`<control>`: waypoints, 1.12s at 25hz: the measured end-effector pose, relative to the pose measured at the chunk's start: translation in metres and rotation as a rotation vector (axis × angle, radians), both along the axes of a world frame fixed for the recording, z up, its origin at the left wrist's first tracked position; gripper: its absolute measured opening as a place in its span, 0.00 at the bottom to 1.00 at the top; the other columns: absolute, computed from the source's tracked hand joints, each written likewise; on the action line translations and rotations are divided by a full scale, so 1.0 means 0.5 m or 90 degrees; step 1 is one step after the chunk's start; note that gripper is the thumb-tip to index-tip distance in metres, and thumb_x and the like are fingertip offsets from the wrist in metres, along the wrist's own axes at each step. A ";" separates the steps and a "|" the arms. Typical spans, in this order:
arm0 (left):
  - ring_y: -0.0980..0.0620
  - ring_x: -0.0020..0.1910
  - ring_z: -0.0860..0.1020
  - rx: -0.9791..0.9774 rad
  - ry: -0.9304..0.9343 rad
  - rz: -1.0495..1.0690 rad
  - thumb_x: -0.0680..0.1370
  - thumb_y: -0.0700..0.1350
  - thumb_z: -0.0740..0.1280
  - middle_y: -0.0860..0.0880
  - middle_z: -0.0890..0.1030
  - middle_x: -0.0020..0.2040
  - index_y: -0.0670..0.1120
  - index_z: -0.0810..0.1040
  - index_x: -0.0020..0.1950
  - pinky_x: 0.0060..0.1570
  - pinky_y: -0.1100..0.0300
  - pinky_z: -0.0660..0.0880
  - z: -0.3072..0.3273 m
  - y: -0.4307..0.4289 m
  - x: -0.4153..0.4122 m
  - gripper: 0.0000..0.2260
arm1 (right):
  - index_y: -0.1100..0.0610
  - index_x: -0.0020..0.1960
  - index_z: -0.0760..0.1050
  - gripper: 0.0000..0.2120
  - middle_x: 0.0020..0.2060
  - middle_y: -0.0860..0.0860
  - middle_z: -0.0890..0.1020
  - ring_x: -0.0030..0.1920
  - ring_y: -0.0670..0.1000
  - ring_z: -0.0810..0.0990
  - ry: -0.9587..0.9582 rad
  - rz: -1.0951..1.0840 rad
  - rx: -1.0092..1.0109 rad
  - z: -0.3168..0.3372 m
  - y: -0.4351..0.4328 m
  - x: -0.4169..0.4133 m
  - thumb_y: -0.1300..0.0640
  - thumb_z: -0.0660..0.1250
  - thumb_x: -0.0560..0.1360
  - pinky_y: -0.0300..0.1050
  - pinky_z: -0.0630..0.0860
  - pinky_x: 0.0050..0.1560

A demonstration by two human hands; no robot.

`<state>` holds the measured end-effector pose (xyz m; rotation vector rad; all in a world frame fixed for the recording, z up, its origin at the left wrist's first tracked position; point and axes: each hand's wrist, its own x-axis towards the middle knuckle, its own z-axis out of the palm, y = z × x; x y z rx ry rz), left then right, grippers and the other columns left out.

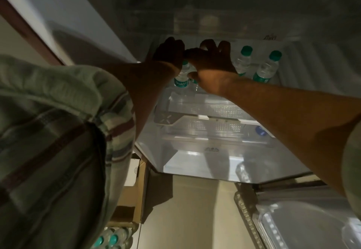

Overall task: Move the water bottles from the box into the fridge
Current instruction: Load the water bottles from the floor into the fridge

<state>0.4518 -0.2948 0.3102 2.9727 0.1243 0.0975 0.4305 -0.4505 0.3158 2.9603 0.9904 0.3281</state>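
Observation:
I am reaching both arms into the open fridge. My left hand grips the top of a clear water bottle with a teal label, which stands at the left of the upper glass shelf. Right beside it, my right hand curls over a second bottle, mostly hidden under the palm, with the thumb against its side. Two more green-capped bottles stand on the shelf's right side. The cardboard box sits on the floor at the lower left, with several bottles in it.
A second glass shelf and a white drawer cover lie below the upper shelf. The fridge's left wall is close beside my left arm. The open door's bins stick out at the lower right. My striped shirt fills the left.

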 end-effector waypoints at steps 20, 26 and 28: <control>0.41 0.61 0.80 0.036 0.089 0.001 0.71 0.45 0.79 0.42 0.81 0.61 0.42 0.81 0.61 0.58 0.54 0.76 0.045 -0.003 -0.073 0.20 | 0.56 0.65 0.74 0.14 0.54 0.56 0.82 0.52 0.56 0.81 0.196 -0.069 0.309 -0.021 -0.063 -0.068 0.57 0.69 0.80 0.49 0.79 0.55; 0.42 0.63 0.79 -0.032 0.050 0.044 0.75 0.54 0.76 0.42 0.81 0.63 0.42 0.80 0.65 0.61 0.51 0.77 0.049 -0.002 -0.084 0.23 | 0.54 0.63 0.75 0.15 0.56 0.54 0.81 0.55 0.54 0.80 0.254 -0.072 0.335 -0.024 -0.045 -0.075 0.57 0.71 0.78 0.46 0.77 0.57; 0.40 0.62 0.79 -0.029 0.033 0.056 0.75 0.54 0.76 0.40 0.80 0.62 0.41 0.77 0.65 0.58 0.50 0.76 0.051 -0.004 -0.093 0.24 | 0.55 0.63 0.75 0.13 0.56 0.54 0.81 0.53 0.54 0.79 0.242 -0.082 0.336 -0.024 -0.043 -0.078 0.58 0.70 0.79 0.45 0.76 0.56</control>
